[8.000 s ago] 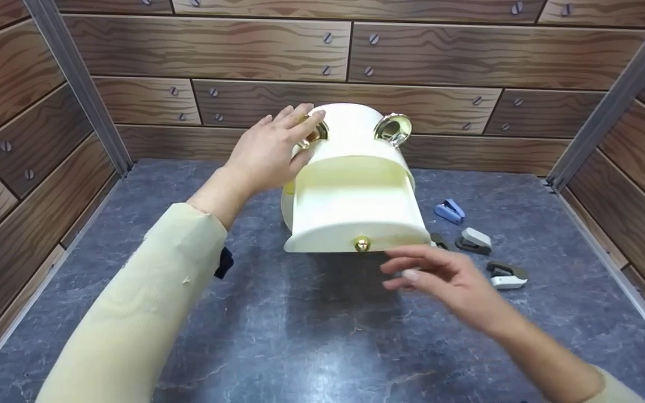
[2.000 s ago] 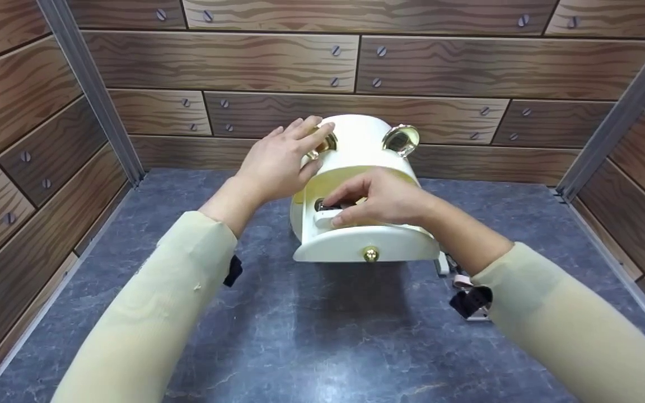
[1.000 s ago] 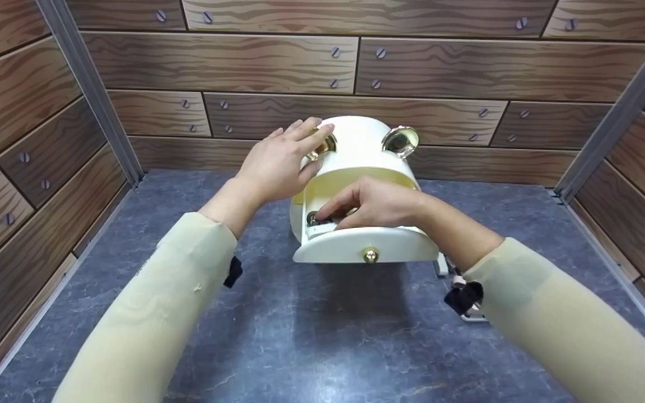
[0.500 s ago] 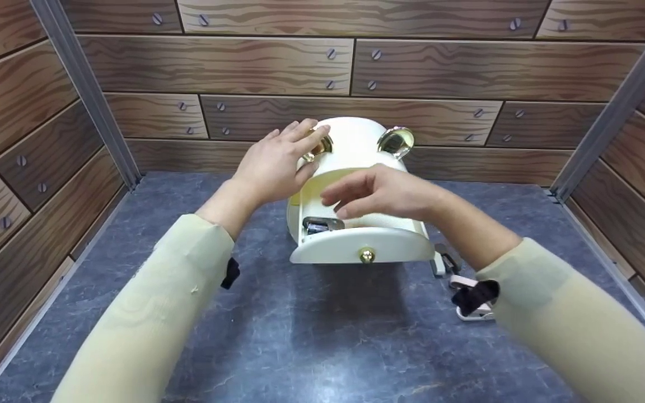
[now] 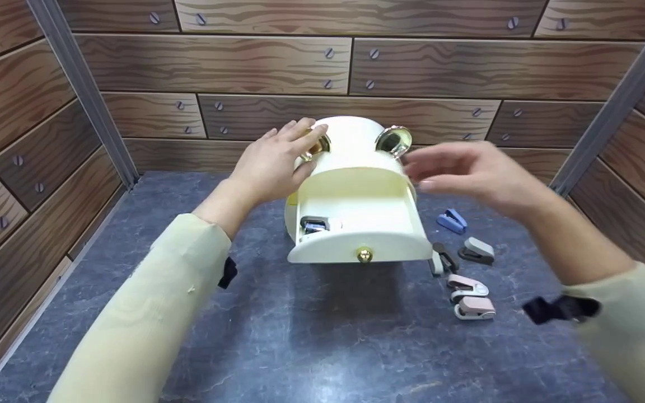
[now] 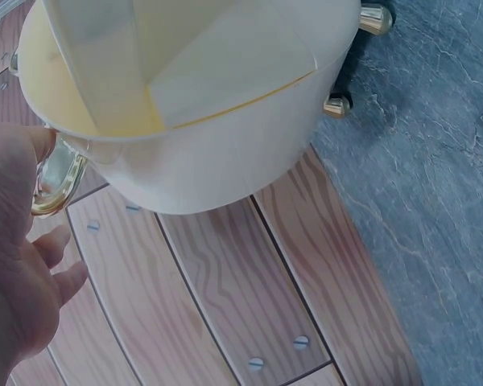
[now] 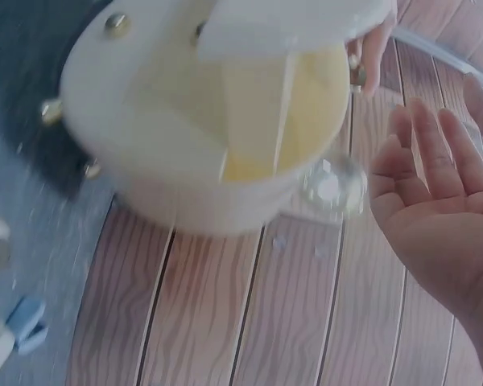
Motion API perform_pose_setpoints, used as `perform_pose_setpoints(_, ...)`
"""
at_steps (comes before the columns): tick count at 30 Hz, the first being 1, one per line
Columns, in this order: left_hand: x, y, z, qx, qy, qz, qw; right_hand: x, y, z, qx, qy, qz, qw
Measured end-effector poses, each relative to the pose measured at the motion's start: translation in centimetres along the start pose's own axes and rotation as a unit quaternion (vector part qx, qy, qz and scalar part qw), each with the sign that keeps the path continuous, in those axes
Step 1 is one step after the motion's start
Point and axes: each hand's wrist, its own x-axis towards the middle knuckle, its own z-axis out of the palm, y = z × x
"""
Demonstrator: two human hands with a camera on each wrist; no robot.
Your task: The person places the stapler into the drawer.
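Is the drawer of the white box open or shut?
Open: the drawer stands out from the white box, its inside visible.

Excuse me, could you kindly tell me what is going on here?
A person's left hand rests against a gold ear of a white container. Its drawer stands open, with one small stapler inside, at the left. The empty right hand is beside the container. More staplers lie on the table.

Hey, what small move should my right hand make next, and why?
Probably lower your right hand to the blue stapler and pinch it. The hand looks empty, and that stapler lies to the right of the open drawer. A dark stapler sits at the drawer's left side, with bare space beside it.
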Motion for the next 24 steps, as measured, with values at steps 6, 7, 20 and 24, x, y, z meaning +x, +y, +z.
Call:
perform_pose_setpoints(6,0.0,-0.2,-0.1,0.0,-0.002,-0.002,1.0,-3.4,2.6,-2.2,-0.017,0.043,-0.01,0.9989)
perform_pose_setpoints(7,0.0,-0.2,-0.1,0.0,-0.002,-0.003,1.0,-3.9,3.1,-2.5,-0.02,0.048,-0.009,0.9986)
perform_pose_setpoints(20,0.0,0.0,0.0,-0.005,0.0,-0.002,1.0,-9.2,10.8,-4.6,-0.067,0.107,0.068,0.9897)
perform_pose_setpoints(24,0.0,0.0,0.0,-0.005,0.001,-0.003,1.0,-9.8,13.4,-5.0,-0.064,0.125,0.09,0.986)
